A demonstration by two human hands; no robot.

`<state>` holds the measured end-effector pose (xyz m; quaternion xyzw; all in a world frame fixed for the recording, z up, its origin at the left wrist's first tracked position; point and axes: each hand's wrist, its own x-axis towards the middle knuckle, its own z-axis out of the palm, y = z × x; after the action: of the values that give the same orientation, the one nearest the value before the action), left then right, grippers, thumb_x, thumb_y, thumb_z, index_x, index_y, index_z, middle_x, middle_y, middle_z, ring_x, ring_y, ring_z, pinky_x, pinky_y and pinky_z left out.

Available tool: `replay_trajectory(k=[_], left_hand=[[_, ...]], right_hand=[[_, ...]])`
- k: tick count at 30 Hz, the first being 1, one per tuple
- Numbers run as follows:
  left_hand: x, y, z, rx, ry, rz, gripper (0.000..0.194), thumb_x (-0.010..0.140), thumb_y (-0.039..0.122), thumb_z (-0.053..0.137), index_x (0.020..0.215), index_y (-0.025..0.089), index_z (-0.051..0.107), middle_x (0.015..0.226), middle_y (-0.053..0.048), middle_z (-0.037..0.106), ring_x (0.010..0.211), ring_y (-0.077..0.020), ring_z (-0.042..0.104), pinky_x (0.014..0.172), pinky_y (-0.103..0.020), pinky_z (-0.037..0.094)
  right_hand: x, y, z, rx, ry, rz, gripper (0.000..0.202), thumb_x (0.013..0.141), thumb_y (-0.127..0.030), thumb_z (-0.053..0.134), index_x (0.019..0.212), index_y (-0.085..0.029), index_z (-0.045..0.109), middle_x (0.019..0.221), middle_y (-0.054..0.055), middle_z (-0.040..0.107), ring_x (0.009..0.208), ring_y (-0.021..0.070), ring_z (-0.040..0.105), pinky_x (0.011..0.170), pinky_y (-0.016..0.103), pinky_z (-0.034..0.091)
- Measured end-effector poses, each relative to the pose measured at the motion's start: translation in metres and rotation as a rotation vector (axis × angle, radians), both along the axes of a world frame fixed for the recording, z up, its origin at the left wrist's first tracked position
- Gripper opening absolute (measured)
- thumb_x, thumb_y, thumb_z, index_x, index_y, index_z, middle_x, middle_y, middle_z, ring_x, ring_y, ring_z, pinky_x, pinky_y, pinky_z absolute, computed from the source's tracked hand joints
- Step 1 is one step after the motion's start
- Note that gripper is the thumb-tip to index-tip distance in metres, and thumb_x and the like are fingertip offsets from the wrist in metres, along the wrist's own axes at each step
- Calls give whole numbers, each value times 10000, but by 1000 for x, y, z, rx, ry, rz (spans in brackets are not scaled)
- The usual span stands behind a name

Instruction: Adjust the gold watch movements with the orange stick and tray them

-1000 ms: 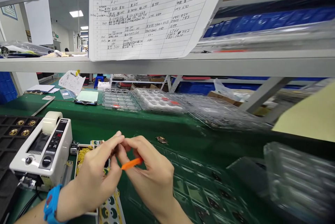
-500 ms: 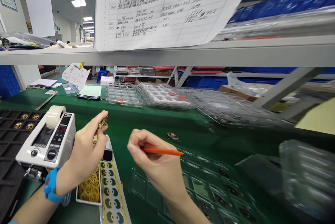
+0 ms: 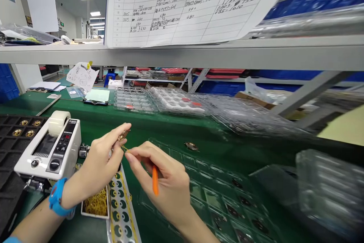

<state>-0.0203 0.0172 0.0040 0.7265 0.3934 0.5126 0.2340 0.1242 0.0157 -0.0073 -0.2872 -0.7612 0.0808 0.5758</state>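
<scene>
My left hand (image 3: 104, 155), with a blue band on its wrist, pinches a small round gold-coloured metal part (image 3: 123, 135) between thumb and fingers. Close against it, my right hand (image 3: 166, 182) is closed around an orange pen-like tool (image 3: 155, 180), whose tip points down toward the palm side. Thumb and forefinger of that hand also pinch a thin yellow strip or ring (image 3: 125, 148) at the gold part. Below the left hand sit a white box (image 3: 95, 215) of yellow rings and a sheet of yellow die-cut stickers (image 3: 121, 205).
A white tape dispenser (image 3: 51, 152) stands at left, beside a black compartment tray (image 3: 8, 167) with several gold parts. On the right lies a clear blister tray (image 3: 210, 197) with dark parts; one loose part (image 3: 191, 146) lies behind it. A metal shelf beam (image 3: 182, 58) crosses above.
My right hand has moved left to meet the left hand, and the orange tool has swung from pointing right to pointing down. The left hand has shifted slightly right with the gold part.
</scene>
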Motion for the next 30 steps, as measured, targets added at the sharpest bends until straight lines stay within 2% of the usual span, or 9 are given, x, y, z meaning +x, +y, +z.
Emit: replay_trajectory(k=[5, 9, 12, 14, 19, 21, 23, 27, 30], left_hand=[[-11, 4, 2, 40, -176, 83, 401, 941, 141, 448, 1313, 196, 585, 1329, -56, 652, 1185, -204, 644, 1002, -319, 549], [-19, 0, 10, 123, -304, 193, 380, 936, 150, 479, 1292, 207, 599, 1300, -44, 666, 1229, -220, 610, 993, -347, 563], [-20, -1, 13, 105, -316, 190, 365, 921, 152, 503, 1265, 196, 620, 1258, -50, 690, 1187, -223, 640, 970, -359, 581], [-18, -1, 13, 79, -303, 166, 350, 910, 156, 535, 1242, 190, 640, 1219, -52, 711, 1159, -226, 658, 955, -355, 591], [-15, -9, 21, 140, -285, 204, 333, 839, 127, 673, 1157, 222, 694, 1113, -15, 753, 1040, -204, 713, 923, -317, 607], [-15, -13, 28, 107, -293, 217, 352, 821, 106, 695, 1148, 236, 697, 1067, 5, 763, 1017, -203, 722, 922, -317, 609], [-14, -15, 33, 42, -323, 195, 369, 806, 83, 701, 1151, 213, 695, 997, 10, 776, 991, -213, 732, 901, -322, 621], [-9, -15, 35, -1, -406, 191, 379, 786, 49, 696, 1142, 179, 703, 877, 19, 783, 943, -232, 745, 894, -350, 624], [-6, -14, 31, -18, -408, 183, 380, 792, 58, 692, 1148, 189, 706, 889, 17, 781, 942, -235, 745, 903, -362, 618]], right_hand=[[3, 9, -2, -209, -63, 66, 167, 901, -167, 554, 750, -190, 621, 632, -30, 547, 523, 91, 455, 476, 223, 331], [-11, 40, -31, -486, -221, 174, 262, 901, -257, 498, 697, -176, 641, 636, -19, 575, 553, 109, 491, 509, 227, 350], [-23, 63, -51, -531, -224, 147, 303, 861, -282, 503, 598, -172, 606, 555, -30, 537, 498, 107, 461, 480, 227, 321], [-16, 70, -48, -528, -173, 73, 263, 825, -290, 542, 604, -171, 620, 560, -26, 551, 507, 109, 464, 490, 230, 326], [73, 56, -7, -410, 55, -279, 218, 882, -364, 556, 804, -183, 648, 634, -15, 527, 585, 128, 451, 572, 269, 368], [115, 42, -1, -280, 54, -486, 254, 939, -396, 501, 880, -186, 633, 655, -5, 525, 596, 136, 461, 581, 281, 383], [146, 28, -12, -309, -150, -523, 261, 948, -383, 485, 883, -185, 642, 713, 12, 572, 634, 145, 514, 599, 281, 413], [180, 4, -64, -524, -529, -411, 208, 837, -260, 582, 657, -190, 661, 632, -7, 585, 533, 127, 550, 511, 241, 401], [200, -12, -97, -635, -725, -410, 174, 813, -176, 570, 749, -205, 729, 684, 9, 619, 511, 130, 567, 479, 236, 390]])
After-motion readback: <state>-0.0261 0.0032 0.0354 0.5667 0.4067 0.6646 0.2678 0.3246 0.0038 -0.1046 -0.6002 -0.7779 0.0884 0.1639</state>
